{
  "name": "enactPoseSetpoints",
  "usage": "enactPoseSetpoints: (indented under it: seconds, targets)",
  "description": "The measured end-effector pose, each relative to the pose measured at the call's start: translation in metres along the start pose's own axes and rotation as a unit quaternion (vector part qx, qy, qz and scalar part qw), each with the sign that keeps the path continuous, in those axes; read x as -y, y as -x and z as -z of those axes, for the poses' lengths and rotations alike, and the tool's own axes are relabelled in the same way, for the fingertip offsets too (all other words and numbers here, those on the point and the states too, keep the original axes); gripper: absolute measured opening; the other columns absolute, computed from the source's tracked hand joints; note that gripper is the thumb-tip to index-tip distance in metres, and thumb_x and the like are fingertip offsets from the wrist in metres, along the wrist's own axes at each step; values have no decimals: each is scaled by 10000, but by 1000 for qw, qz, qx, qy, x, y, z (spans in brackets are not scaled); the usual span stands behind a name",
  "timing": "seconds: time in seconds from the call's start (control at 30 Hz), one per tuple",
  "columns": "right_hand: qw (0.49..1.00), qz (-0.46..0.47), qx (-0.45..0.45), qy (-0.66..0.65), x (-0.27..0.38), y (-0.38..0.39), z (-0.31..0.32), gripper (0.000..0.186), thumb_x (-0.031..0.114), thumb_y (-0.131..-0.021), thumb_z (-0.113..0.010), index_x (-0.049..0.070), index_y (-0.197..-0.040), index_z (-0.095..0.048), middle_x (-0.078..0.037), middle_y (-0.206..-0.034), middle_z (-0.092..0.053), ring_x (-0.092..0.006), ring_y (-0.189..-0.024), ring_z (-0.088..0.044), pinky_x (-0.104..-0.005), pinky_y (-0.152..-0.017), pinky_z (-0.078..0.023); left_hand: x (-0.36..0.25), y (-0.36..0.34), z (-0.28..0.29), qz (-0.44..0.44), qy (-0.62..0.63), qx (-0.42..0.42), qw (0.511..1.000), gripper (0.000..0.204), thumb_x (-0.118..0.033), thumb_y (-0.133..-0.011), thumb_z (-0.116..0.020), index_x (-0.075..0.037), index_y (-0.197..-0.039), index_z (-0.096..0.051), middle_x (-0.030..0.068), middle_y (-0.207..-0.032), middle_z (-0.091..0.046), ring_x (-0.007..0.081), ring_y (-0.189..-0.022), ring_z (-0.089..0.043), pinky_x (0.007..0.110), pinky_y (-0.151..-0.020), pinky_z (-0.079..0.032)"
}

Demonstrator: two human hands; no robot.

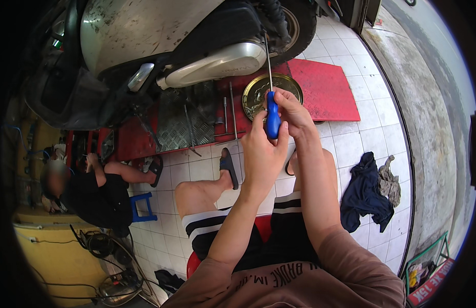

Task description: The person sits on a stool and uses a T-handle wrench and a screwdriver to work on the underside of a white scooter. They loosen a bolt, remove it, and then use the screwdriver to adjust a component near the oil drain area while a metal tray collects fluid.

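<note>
A long screwdriver with a blue handle (pixel 273 122) is held upright in the picture before me, its thin shaft reaching up toward the rear of the scooter's silver engine cover (pixel 225 64). My left hand (pixel 262 146) is closed around the lower part of the handle. Higher up, the fingers of my right hand (pixel 294 114) pinch the handle near the shaft. Whether the tip touches the scooter (pixel 140 31) I cannot tell. Behind the screwdriver, a round brass-coloured tray (pixel 253 96) lies on the red lift platform (pixel 328 90), partly hidden by my hands.
Several long-handled tools, among them a T-shaped wrench (pixel 232 110), lie on the platform's dark metal plate (pixel 171 123). At left another person (pixel 96 195) sits by a blue stool (pixel 144 208). Dark cloth (pixel 366 190) lies on the tiles at right. Cables and hoses (pixel 101 244) gather at lower left.
</note>
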State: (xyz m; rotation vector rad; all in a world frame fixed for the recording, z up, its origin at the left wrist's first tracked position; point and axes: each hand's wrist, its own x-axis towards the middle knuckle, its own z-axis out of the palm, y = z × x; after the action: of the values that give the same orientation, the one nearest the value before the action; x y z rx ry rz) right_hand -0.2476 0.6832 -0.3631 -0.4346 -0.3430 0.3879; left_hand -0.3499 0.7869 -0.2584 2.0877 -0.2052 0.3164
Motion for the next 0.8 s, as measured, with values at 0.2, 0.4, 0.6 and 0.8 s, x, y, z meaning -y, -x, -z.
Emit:
enactPoseSetpoints:
  seconds: [0.2,0.4,0.6,0.8]
  targets:
    - [980,86,-168,64,12,-15,-26,347,277,-971,-573,25,-1206,-534,-80,-1021,-644,-132,-863,-611,-272,-745,-491,7,0,-1,24,24,-32,999,235,-110,-932,-593,72,-1079,-582,86,-675,-630,108,-561,-590,258,-515,-467]
    - [944,164,-223,181,56,-90,-14,476,257,-1006,-486,35,-1412,-370,-141,-1332,-503,-214,-1137,-568,-341,-940,-449,17,-1,5,26,59,-42,997,237,-110,-932,-596,79,-1073,-584,65,-660,-619,91,-545,-575,254,-492,-449]
    - [927,144,-245,243,79,-131,0,300,148,-981,-514,-17,-1232,-526,-98,-1173,-604,-186,-998,-645,-255,-767,-540,4,-1,15,50,106,-39,992,260,-120,-908,-629,89,-1058,-589,71,-641,-605,78,-504,-536,248,-457,-419]
    - [901,180,-290,266,74,-134,16,166,100,-914,-605,-13,-1036,-601,-91,-920,-656,-158,-824,-659,-240,-682,-512,21,13,15,25,128,-32,991,250,-110,-905,-629,77,-1064,-583,52,-609,-562,69,-484,-508,253,-440,-383]
